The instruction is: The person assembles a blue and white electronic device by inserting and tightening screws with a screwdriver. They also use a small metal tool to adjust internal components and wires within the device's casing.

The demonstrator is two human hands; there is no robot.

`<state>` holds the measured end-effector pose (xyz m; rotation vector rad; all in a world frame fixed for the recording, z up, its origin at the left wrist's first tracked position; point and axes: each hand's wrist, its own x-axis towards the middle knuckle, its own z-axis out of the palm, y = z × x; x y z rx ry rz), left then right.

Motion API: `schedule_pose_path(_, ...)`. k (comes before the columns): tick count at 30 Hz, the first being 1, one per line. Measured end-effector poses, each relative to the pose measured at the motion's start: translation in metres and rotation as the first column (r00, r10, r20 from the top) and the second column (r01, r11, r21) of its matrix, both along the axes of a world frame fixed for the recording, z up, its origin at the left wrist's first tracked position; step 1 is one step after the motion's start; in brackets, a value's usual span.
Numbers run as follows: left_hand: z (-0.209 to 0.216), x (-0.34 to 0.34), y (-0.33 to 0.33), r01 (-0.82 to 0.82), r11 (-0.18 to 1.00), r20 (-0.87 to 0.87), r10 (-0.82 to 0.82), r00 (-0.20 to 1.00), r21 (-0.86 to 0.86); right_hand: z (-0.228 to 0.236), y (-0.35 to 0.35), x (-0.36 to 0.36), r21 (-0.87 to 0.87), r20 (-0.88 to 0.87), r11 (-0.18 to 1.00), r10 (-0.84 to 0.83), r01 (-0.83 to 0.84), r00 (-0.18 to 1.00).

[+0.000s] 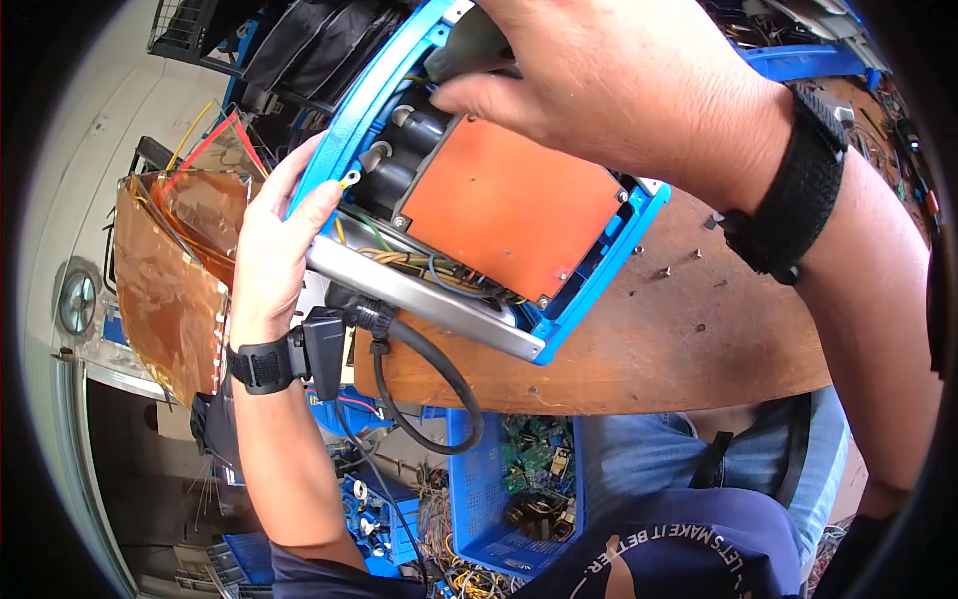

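A blue-framed electrical unit [589,290] is tilted over the table, its inside exposed. A flat orange-red plate [509,205] with corner screws covers most of it. Black cylinders [392,185] and coloured wires [449,270] show beside the plate, and a silver strip [429,299] runs along the near edge. My left hand [274,245] is closed round the left side of the blue frame, thumb on top next to a ring terminal [349,180]. My right hand [609,85] reaches over the far end, thumb stretched above the black cylinders; its other fingers are out of sight.
Loose screws [667,272] lie on the brown wooden table [738,339]. A thick black cable [474,399] loops below the unit. Under the table edge stands a blue crate [464,499] of circuit boards. Copper-coloured sheeting [160,280] is at the left.
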<state>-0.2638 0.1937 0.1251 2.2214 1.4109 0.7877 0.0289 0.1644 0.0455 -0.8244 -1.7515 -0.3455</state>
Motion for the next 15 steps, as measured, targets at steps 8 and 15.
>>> schedule_pose_path(8, -0.002, 0.01, -0.006, -0.021, 0.999, 0.017, 0.021, 1.0, 0.031, 0.006, 0.005, -0.023, 0.107, -0.162, 0.985, -0.117, 0.136, 0.98)
schedule_pose_path(15, 0.0, 0.016, -0.011, 0.019, 0.999, 0.034, -0.02, 0.999, 0.027, 0.026, -0.018, 0.014, -0.216, 0.242, 0.973, 0.137, -0.084, 0.961)
